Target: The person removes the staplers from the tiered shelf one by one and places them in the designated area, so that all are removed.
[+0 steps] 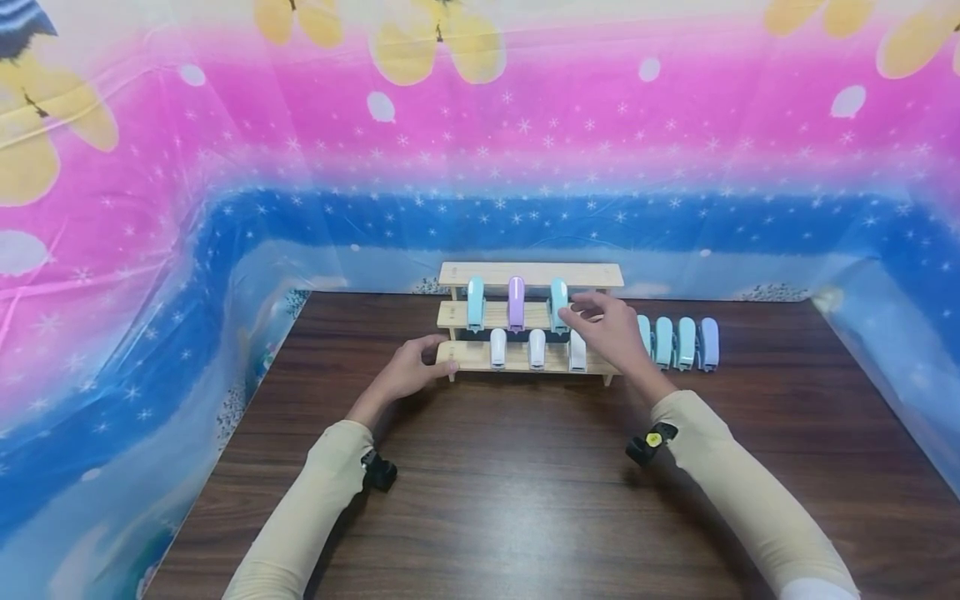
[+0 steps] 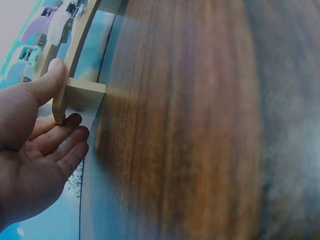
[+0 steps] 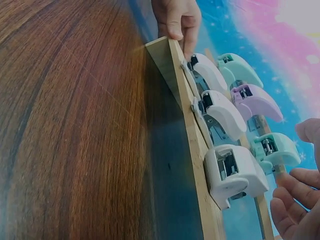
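Note:
A three-tier wooden display stand [image 1: 531, 274] stands at the back of the table. My left hand [image 1: 408, 368] grips the left end of its lowest shelf, thumb on top and fingers underneath. Three white staplers line that shelf; the right one [image 3: 235, 172] is partly hidden by my right forearm in the head view. On the middle shelf stand a mint stapler [image 1: 476, 303], a purple stapler [image 1: 516, 302] and another mint stapler [image 1: 558, 302]. Just right of this last one is my right hand [image 1: 609, 327], thumb and fingers apart and loosely bent around no object.
Several more staplers stand in a row on the table right of the stand, mint ones and a purple one [image 1: 708, 343] at the far right. A dark wooden table [image 1: 510, 483] extends toward me. A printed cloth [image 1: 525, 167] hangs behind and at the sides.

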